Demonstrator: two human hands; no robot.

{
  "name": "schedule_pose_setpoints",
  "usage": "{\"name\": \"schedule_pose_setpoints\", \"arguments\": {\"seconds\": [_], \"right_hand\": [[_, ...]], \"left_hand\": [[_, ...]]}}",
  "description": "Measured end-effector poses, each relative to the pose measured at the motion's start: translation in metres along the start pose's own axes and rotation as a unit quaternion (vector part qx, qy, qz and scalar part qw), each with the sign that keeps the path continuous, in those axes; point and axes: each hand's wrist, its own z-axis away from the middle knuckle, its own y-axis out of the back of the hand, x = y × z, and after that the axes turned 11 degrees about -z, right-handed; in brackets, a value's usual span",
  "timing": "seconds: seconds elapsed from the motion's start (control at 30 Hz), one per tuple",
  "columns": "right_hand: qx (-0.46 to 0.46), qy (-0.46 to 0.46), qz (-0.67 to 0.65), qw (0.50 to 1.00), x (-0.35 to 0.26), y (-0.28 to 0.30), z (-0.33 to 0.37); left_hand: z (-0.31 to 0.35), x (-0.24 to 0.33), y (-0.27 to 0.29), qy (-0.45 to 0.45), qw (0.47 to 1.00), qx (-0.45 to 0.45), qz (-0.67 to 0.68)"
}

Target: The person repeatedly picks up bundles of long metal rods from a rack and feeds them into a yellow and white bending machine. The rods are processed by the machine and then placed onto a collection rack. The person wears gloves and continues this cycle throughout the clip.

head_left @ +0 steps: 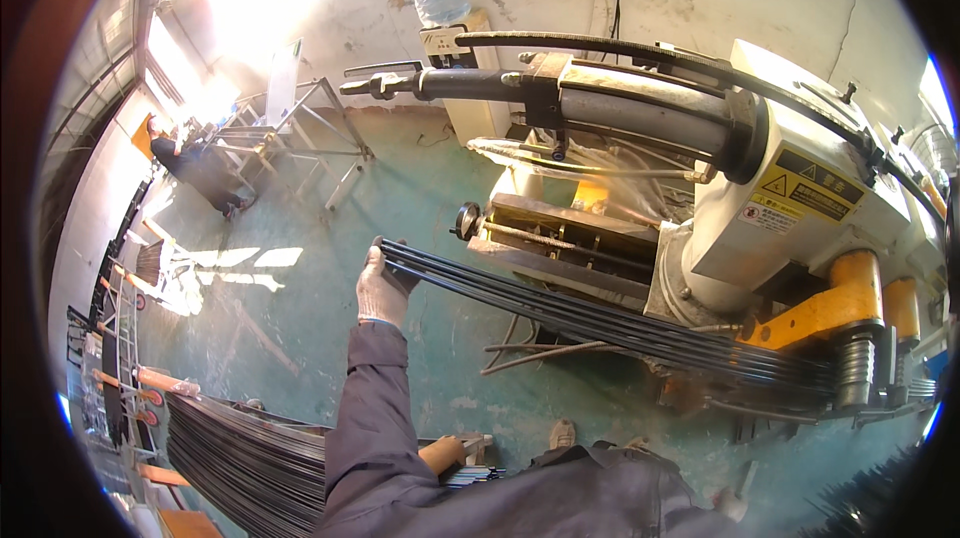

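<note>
In a pale work glove, my left hand (pixel 383 290) is closed around the far left end of a bundle of long, thin, dark metal tubes (pixel 560 303). The bundle slants down to the right, and its other end lies among the rollers and yellow arm (pixel 825 308) of a large bending machine (pixel 790 198). Low at the right, beside my body, my right hand (pixel 733 505) shows as a small rounded shape. It looks closed near a short grey bar-like piece (pixel 748 478); its fingers are too small to make out clearly.
A stack of long dark tubes (pixel 250 458) lies at lower left. A metal frame table (pixel 300 128) stands farther off, with a person (pixel 195 163) beyond it. Behind the machine is a water dispenser (pixel 465 88). Dark bristly rods (pixel 870 493) show at lower right.
</note>
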Motion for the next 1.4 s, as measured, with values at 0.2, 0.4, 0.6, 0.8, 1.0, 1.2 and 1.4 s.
{"name": "schedule_pose_setpoints", "arguments": {"seconds": [0.2, 0.4, 0.6, 0.8, 1.0, 1.2, 1.4], "right_hand": [[-0.053, -0.026, 0.006, 0.998, -0.046, 0.005, -0.003], [-0.123, -0.012, -0.145, 0.982, -0.06, -0.002, 0.02], [-0.113, -0.005, -0.033, 0.993, -0.068, 0.022, 0.055], [-0.133, -0.021, 0.026, 0.991, -0.077, 0.042, 0.076], [-0.201, -0.017, 0.052, 0.978, -0.098, 0.018, 0.052], [-0.242, 0.032, 0.025, 0.969, -0.112, -0.001, -0.02], [-0.304, -0.017, 0.045, 0.952, -0.073, -0.017, -0.131]], "left_hand": [[0.005, 0.009, 0.005, -0.011, 0.998, 0.047, 0.051], [-0.002, 0.012, 0.011, 0.009, 0.999, 0.003, 0.045], [-0.002, 0.01, 0.007, 0.03, 0.998, -0.059, -0.023], [-0.008, 0.006, 0.023, 0.038, 0.996, -0.081, -0.007], [-0.024, 0.001, 0.031, 0.024, 0.997, -0.029, -0.063], [0.042, -0.034, -0.01, -0.004, 0.996, 0.091, 0.002], [0.141, -0.154, -0.072, 0.15, 0.978, 0.146, 0.018]]}}
